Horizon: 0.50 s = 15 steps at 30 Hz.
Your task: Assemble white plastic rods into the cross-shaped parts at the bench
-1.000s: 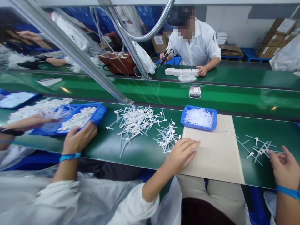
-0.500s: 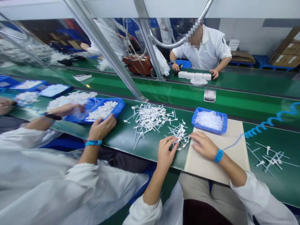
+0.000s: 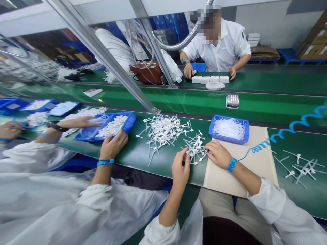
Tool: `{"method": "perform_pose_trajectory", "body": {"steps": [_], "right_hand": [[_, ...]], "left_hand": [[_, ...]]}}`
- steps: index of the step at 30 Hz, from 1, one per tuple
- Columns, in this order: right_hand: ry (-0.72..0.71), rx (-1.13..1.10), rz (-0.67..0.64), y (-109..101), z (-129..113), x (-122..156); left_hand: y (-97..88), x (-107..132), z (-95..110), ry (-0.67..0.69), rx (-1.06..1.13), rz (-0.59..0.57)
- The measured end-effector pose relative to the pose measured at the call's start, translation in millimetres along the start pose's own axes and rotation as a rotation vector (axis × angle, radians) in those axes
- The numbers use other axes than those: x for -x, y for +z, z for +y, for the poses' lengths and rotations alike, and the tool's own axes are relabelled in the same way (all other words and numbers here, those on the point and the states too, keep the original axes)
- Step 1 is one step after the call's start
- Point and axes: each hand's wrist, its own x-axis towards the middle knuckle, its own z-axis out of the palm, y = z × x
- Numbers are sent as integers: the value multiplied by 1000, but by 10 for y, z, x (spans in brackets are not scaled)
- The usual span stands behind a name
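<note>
A small pile of white plastic fittings with thin tubes [image 3: 196, 147] lies on the green bench between my hands. My left hand [image 3: 181, 167] is at the pile's left edge, thumb and forefinger brought together on a white fitting. At the right edge, my right hand [image 3: 219, 154] has its fingers bent in and closed; whatever they pinch is too small to make out. Its wrist wears a blue strap [image 3: 232, 164] and rests over a beige board [image 3: 237, 180]. Behind the board's left part, a blue tray [image 3: 247, 135] holds short translucent tubes.
A larger pile of tube fittings [image 3: 165, 129] lies to the left, and several loose ones [image 3: 304, 169] to the right. A coiled blue cord [image 3: 288, 131] crosses from the right. A co-worker's hand [image 3: 113, 146] holds a blue tray [image 3: 130, 123]. A display device [image 3: 232, 101] stands beyond.
My left hand's thumb and fingers have drawn together and pulled slightly back from the pile. My right hand has shifted a little left, its fingers curling in. The view has moved slightly.
</note>
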Motion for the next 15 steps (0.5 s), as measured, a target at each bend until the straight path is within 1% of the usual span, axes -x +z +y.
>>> {"method": "perform_pose_trajectory", "body": {"steps": [4, 7, 9, 13, 15], "right_hand": [[4, -15, -14, 16, 1, -18], [-5, -36, -17, 34, 20, -12], [-10, -45, -19, 49, 36, -3], [3, -69, 7, 68, 50, 13], [23, -123, 40, 64, 43, 17]], "left_hand": [[-29, -1, 30, -82, 67, 56], [-17, 7, 19, -79, 65, 95], [1, 8, 5, -37, 24, 73], [36, -20, -10, 37, -64, -52], [55, -44, -18, 63, -119, -80]]}}
